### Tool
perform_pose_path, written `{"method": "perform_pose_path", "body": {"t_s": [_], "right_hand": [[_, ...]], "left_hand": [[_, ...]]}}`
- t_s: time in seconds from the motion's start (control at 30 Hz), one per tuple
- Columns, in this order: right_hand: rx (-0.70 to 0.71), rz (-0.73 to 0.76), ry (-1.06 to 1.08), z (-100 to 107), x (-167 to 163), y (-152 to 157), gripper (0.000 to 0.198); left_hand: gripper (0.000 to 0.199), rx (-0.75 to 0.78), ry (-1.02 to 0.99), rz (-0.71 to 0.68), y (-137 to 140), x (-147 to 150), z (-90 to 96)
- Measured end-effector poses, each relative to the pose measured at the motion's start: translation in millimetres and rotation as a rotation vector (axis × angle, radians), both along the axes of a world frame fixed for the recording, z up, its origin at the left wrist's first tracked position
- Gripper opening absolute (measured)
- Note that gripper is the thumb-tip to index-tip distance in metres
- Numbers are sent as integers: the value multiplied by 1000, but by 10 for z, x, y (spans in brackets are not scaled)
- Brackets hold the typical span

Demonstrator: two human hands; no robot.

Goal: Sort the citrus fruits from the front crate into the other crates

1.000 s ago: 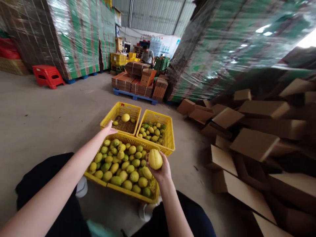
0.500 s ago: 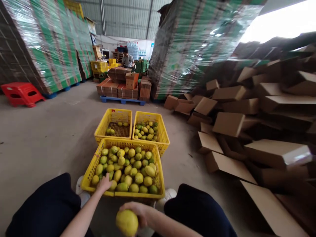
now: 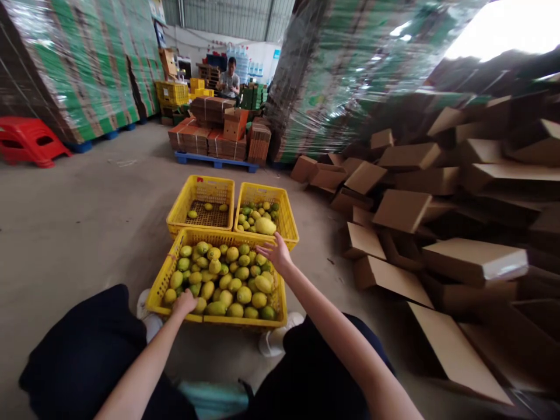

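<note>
A large crate [image 3: 151,297] of yellow and greenish lemons [image 3: 225,282] stands between my feet. At its near left corner, my left hand [image 3: 184,303] reaches in with fingers curled down around a lemon, its fingertips partly hidden among the fruit. My right hand [image 3: 275,252] is stretched over the crate's far right side, open, with its fingers apart. Just beyond those fingers a large yellow lemon [image 3: 265,226] shows in front of the back right crate [image 3: 289,219], free of the hand. That crate holds several lemons; the back left crate [image 3: 177,204] has a few on its bottom.
Loose cardboard boxes [image 3: 402,210] are heaped along the right. Ahead, flattened cartons [image 3: 190,139] sit on a blue pallet [image 3: 216,163], with a person [image 3: 229,80] behind them. Wrapped stacks [image 3: 324,87] rise on both sides. A red stool [image 3: 32,142] stands left.
My right hand has swung forward from near my lap to the back right crate and let go of the large yellow lemon. My left hand stays at the near left corner, fingers more curled.
</note>
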State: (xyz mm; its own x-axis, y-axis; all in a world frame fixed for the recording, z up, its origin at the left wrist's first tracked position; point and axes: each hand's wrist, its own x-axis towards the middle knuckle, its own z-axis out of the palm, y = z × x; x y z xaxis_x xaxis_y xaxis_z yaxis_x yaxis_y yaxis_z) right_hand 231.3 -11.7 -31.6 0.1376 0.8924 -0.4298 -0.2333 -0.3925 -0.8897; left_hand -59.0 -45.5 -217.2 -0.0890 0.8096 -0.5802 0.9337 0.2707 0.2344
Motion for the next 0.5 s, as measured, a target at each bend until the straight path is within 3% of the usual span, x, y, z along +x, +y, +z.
{"method": "perform_pose_path", "body": {"t_s": [0.07,0.27,0.5], "right_hand": [[-84,82,2,-55,-44,-99,36],[-321,428,-9,-466,-436,-863,11],[-306,445,-73,-571,-376,-848,17]], "left_hand": [[41,-3,-7,10,1,-9,-9],[42,-44,-2,-11,6,-17,11],[46,-65,14,-29,7,-15,31]]}}
